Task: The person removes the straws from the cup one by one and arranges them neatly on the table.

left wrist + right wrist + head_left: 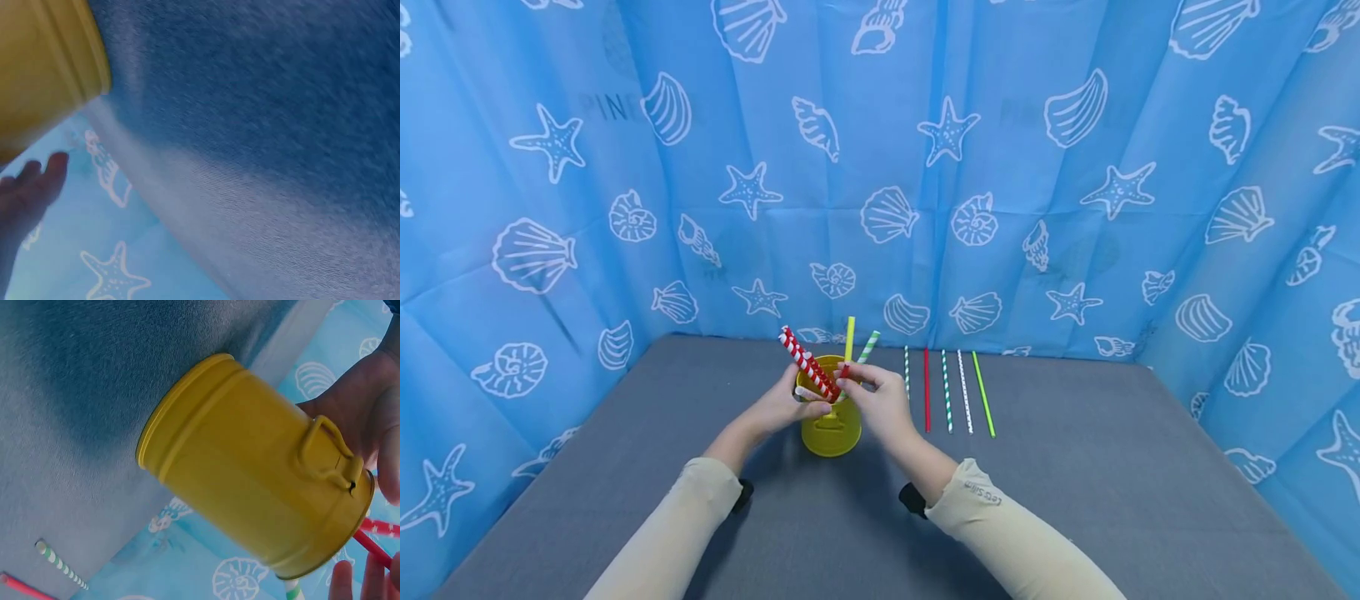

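Observation:
A yellow metal bucket (831,433) with a small loop handle on its side stands upright on the grey table. Paper straws lean in it: red-and-white ones (805,362), a yellow one (851,337) and a green-and-white striped one (869,346). My left hand (781,407) rests at the bucket's left side, its thumb along the front rim; its fingers (37,187) look fairly straight in the left wrist view. Above the rim, my right hand (880,404) pinches a red straw (373,549) whose lower part is hidden inside the bucket.
Right of the bucket, several straws lie side by side: a green-striped one (906,372), a red one (927,392), another green-striped one (946,392), a white patterned one (965,392) and a lime green one (983,396). A blue shell-print curtain (865,258) surrounds the table.

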### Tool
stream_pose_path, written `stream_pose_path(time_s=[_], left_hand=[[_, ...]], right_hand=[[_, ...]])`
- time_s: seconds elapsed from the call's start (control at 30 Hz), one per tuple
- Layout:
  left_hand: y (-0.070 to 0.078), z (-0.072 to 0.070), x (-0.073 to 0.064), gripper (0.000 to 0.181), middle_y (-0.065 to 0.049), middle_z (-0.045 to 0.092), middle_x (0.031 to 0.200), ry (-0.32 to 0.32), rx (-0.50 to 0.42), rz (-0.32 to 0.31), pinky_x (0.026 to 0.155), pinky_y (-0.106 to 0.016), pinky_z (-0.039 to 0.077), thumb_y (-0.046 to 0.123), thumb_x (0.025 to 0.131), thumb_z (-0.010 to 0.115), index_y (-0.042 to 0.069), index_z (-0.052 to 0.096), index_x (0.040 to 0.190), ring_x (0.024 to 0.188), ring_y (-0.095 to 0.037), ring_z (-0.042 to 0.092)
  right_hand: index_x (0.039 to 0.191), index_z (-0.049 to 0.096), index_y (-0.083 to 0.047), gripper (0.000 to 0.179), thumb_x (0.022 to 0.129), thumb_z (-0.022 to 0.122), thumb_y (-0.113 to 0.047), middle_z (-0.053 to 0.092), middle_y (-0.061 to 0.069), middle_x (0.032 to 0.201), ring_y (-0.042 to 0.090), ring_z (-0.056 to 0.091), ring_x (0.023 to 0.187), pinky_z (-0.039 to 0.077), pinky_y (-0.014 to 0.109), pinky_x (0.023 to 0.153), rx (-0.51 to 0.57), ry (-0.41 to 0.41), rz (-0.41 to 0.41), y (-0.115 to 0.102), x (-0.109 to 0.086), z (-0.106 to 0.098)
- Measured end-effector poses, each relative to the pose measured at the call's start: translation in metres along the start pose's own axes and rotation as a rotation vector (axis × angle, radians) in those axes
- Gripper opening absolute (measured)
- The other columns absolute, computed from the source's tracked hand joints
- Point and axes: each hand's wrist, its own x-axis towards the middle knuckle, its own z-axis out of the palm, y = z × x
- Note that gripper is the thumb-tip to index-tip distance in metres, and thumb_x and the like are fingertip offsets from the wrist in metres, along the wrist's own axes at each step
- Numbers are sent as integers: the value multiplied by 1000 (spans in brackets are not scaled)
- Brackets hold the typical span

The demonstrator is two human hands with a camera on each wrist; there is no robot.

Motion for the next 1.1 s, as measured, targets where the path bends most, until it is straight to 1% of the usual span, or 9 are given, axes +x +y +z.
stream_pose_path(time_s=[0.13, 0.37, 0.47, 0.57, 0.63, 0.73, 0.8, 0.97, 1.1], left_hand=[[3, 3, 0, 81, -20, 41, 140, 38, 26, -13, 107, -58, 31, 26, 86, 74, 7, 20, 143, 129, -38, 40], [5, 6, 1, 79, -18, 50, 131, 63, 43, -19, 101, -51, 41, 33, 84, 76, 7, 25, 138, 112, -31, 54], [6, 7, 1, 78, -18, 52, 129, 68, 44, -21, 100, -51, 41, 34, 84, 76, 7, 26, 137, 111, -31, 55], [16, 8, -5, 75, -19, 49, 132, 58, 38, -32, 103, -53, 38, 30, 86, 75, 6, 26, 137, 117, -33, 50], [18, 7, -5, 73, -19, 48, 134, 45, 20, -33, 104, -54, 35, 27, 87, 74, 6, 25, 137, 121, -34, 47], [18, 6, -3, 74, -19, 44, 137, 32, 12, -39, 107, -56, 31, 27, 88, 72, 6, 22, 139, 126, -35, 41], [9, 6, 3, 83, -18, 42, 140, 40, 14, -40, 107, -56, 30, 31, 87, 74, 9, 19, 144, 128, -34, 39], [6, 5, 5, 99, -18, 36, 145, 49, 32, -61, 109, -60, 25, 36, 85, 74, 12, 7, 153, 133, -35, 33], [5, 4, 4, 96, -19, 36, 145, 38, 19, -55, 110, -59, 22, 33, 87, 73, 11, 7, 153, 133, -36, 33]], right_hand=[[113, 68, 7, 25, 89, 68, -2, 71, 18, 102, 29, 65, 102, 53, 32, 86, 36, 37, -40, -2, 1, -7], [115, 67, 7, 29, 86, 70, 1, 71, 22, 100, 31, 67, 99, 53, 28, 85, 83, 159, -181, -6, 5, -20], [115, 67, 8, 30, 85, 70, 3, 70, 23, 100, 22, 68, 97, 53, 26, 84, 118, 220, -210, -8, 8, -25], [116, 66, 8, 31, 85, 70, 4, 70, 24, 101, 11, 68, 93, 53, 26, 84, 154, 267, -213, -11, 12, -31], [117, 66, 7, 31, 86, 69, 4, 70, 23, 102, 7, 68, 92, 53, 26, 85, 187, 291, -204, -13, 14, -35], [119, 65, 6, 33, 87, 68, 4, 71, 19, 100, 10, 69, 92, 53, 27, 86, 256, 319, -184, -18, 18, -41], [121, 64, 6, 34, 87, 67, 4, 72, 15, 99, 10, 69, 89, 54, 26, 84, 309, 342, -179, -21, 20, -45], [122, 63, 7, 35, 88, 67, 4, 74, 5, 92, 11, 70, 83, 56, 27, 75, 387, 388, -179, -29, 25, -56], [114, 63, 3, 27, 88, 68, 3, 73, 1, 90, 15, 70, 83, 56, 28, 75, 419, 426, -193, -33, 29, -67]])
